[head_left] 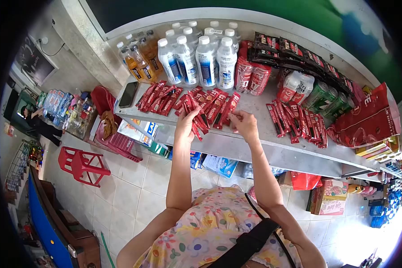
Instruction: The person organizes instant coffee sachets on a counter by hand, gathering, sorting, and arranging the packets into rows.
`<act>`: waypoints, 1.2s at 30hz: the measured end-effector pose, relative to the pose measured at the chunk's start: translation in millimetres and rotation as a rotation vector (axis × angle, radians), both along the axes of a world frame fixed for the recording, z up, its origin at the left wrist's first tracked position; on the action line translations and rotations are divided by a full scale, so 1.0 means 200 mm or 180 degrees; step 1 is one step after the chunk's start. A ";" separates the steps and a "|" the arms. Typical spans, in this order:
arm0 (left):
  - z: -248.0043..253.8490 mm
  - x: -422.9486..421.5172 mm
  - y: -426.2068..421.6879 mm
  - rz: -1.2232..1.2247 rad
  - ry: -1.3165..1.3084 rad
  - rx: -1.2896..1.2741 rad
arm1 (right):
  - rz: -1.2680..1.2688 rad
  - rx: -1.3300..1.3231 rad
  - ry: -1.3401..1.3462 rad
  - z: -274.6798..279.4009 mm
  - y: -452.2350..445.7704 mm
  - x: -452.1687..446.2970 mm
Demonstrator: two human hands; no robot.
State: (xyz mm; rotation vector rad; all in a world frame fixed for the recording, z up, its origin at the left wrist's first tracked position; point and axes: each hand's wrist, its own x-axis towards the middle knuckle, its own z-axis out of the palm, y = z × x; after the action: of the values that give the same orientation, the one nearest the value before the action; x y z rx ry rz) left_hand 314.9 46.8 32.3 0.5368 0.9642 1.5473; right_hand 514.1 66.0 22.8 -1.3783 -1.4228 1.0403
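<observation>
My left hand (pixel 187 125) is closed around several slim red coffee sachets (pixel 198 130), which hang down past the shelf's front edge. To its right, my right hand (pixel 244 126) has its fingers pinched together at the edge of a red coffee sachet (pixel 232 103) in the middle pile. More sachets lie fanned out in that middle pile (pixel 210 99), between my hands and behind them. Another sachet pile (pixel 160 99) rests on the left, and a further sachet pile (pixel 297 121) lies to the right of my right hand.
White-capped bottles (pixel 204 62) stand behind the sachets, with amber bottles (pixel 144 67) and a phone (pixel 128 94) to the left. Red cans (pixel 252 78), green cans (pixel 328 98) and a large red bag (pixel 368 118) line the right. A red stool (pixel 82 165) stands on the floor.
</observation>
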 end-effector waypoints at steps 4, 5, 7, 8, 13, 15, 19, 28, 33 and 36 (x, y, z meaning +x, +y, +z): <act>0.02 0.05 -0.01 -0.0077 0.0342 0.0112 | -0.0140 0.0819 -0.0633 -0.08 0.02 -0.02; 0.02 0.06 -0.02 -0.0051 0.0516 0.0264 | -0.0246 0.1142 -0.0885 -0.06 0.01 -0.02; 0.01 0.10 -0.03 -0.0124 0.0449 0.0260 | -0.0329 0.1089 -0.1118 0.01 -0.02 0.00; 0.01 0.13 -0.03 -0.0194 0.0371 0.0262 | -0.0050 0.0787 -0.0820 0.07 -0.04 0.01; 0.03 0.25 -0.02 -0.0542 0.0241 0.0245 | 0.1019 -0.0216 -0.0031 0.22 -0.15 0.00; 0.04 0.27 -0.01 -0.0453 0.0103 0.0356 | 0.0996 -0.0158 0.0018 0.15 -0.12 0.01; 0.07 0.18 -0.01 -0.0277 -0.0014 0.0245 | 0.0483 -0.0250 0.0104 0.15 -0.05 0.01; 0.05 0.13 -0.11 -0.0816 0.0080 0.0186 | -0.0908 0.1420 -0.1524 0.12 0.02 0.20; 0.06 0.22 -0.16 -0.1132 -0.0150 0.0144 | -0.1748 0.1046 -0.2927 0.19 0.00 0.55; 0.03 0.39 -0.11 -0.1674 -0.0411 -0.0070 | -0.1736 0.0522 -0.3437 0.07 0.00 0.68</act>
State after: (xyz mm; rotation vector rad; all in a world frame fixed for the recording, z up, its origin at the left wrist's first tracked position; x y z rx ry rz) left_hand 392.3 24.2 37.7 0.6094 0.6704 1.0824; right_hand 650.2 66.3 36.2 -2.1568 -1.6074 -0.2605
